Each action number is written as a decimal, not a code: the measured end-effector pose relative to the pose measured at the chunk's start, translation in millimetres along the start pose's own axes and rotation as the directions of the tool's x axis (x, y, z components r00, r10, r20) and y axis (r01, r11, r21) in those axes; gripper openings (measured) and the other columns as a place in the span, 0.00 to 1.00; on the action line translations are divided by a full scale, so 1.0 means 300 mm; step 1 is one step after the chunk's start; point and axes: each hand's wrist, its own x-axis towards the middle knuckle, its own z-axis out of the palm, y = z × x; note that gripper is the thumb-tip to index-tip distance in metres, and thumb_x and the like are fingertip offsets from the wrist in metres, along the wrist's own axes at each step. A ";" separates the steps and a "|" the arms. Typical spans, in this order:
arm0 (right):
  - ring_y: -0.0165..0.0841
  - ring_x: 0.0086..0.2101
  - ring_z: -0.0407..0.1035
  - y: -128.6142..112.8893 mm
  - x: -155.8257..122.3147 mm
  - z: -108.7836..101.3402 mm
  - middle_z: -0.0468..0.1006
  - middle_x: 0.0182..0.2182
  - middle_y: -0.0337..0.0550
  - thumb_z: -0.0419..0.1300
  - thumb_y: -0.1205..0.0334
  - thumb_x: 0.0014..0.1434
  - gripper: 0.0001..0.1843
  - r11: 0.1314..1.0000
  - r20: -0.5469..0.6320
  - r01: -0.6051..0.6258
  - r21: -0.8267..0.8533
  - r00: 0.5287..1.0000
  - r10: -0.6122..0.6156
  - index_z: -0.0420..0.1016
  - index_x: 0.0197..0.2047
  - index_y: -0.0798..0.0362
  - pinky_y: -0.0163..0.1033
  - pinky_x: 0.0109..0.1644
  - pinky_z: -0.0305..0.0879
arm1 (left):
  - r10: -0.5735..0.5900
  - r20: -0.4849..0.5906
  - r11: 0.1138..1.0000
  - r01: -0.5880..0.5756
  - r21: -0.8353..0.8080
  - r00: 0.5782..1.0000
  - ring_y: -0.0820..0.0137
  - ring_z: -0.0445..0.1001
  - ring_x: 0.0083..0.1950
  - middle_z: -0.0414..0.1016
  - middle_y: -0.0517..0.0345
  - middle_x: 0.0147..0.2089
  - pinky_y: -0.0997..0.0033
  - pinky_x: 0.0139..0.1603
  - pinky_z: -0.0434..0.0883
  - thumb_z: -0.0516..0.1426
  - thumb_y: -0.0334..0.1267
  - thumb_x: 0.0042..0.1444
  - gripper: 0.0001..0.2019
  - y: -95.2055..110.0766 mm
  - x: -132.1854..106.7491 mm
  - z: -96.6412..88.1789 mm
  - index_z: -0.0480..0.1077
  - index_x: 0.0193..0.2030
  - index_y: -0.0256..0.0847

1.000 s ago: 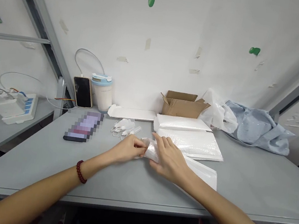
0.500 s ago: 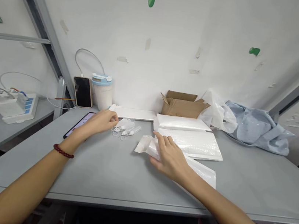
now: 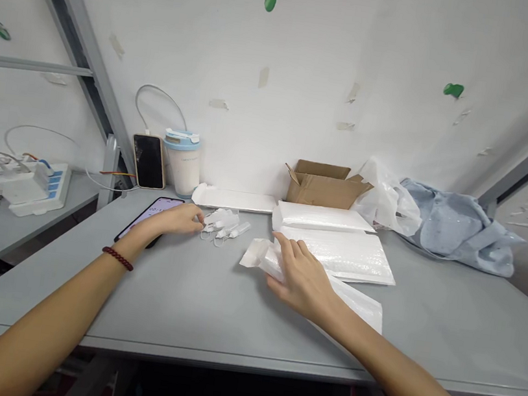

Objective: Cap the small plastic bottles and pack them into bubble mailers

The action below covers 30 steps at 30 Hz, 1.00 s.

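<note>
My right hand (image 3: 301,275) is closed around a white bubble mailer (image 3: 357,305) over the middle of the table. The mailer's flap end (image 3: 254,254) sticks out to the left of my fingers, and my palm covers its middle. My left hand (image 3: 181,218) has its fingers curled together at the left edge of a small pile of white tubes with thin string loops (image 3: 225,222). Whatever those fingertips pinch, if anything, is too small to make out. More white bubble mailers (image 3: 349,256) lie flat just behind my right hand.
Partly under my left wrist lies a phone with a lit screen (image 3: 135,224). Along the wall stand another phone (image 3: 150,162), a lidded cup (image 3: 183,164), a flat white mailer (image 3: 239,200), an open cardboard box (image 3: 324,190), a plastic bag (image 3: 386,199) and blue cloth (image 3: 456,228).
My left hand has lowered slightly and shifted a little left, down to the edge of the tube pile. My right hand keeps its hold on the bubble mailer. The view has tilted slightly.
</note>
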 end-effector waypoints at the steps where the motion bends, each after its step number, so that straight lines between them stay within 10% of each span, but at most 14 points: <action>1: 0.44 0.43 0.61 0.000 0.000 0.000 0.69 0.43 0.53 0.56 0.60 0.51 0.36 1.000 -0.003 0.002 0.000 1.000 -0.002 0.49 0.61 0.60 0.47 0.40 0.66 | -0.002 0.015 1.000 0.002 -0.001 1.000 0.68 0.68 0.26 0.73 0.59 0.22 0.74 0.27 0.59 0.52 0.40 0.40 0.10 -0.004 0.003 0.004 0.71 0.26 0.40; 18: 0.44 0.42 0.62 0.002 -0.001 0.007 0.70 0.42 0.53 0.55 0.61 0.51 0.35 1.000 -0.033 0.015 0.007 0.999 -0.015 0.50 0.60 0.59 0.47 0.40 0.65 | 0.139 0.013 0.873 -0.116 -0.474 0.990 0.74 0.63 0.25 0.69 0.61 0.24 0.77 0.26 0.61 0.59 0.47 0.46 0.11 0.063 -0.096 -0.103 0.73 0.27 0.40; 30: 0.42 0.42 0.62 -0.014 -0.007 -0.002 0.70 0.44 0.52 0.56 0.63 0.50 0.33 0.996 -0.033 0.053 0.070 0.998 -0.051 0.51 0.59 0.58 0.45 0.38 0.66 | 0.386 0.130 0.765 -0.238 -0.598 0.913 0.77 0.56 0.21 0.65 0.62 0.19 0.76 0.22 0.55 0.60 0.44 0.47 0.11 0.240 -0.077 0.128 0.77 0.28 0.37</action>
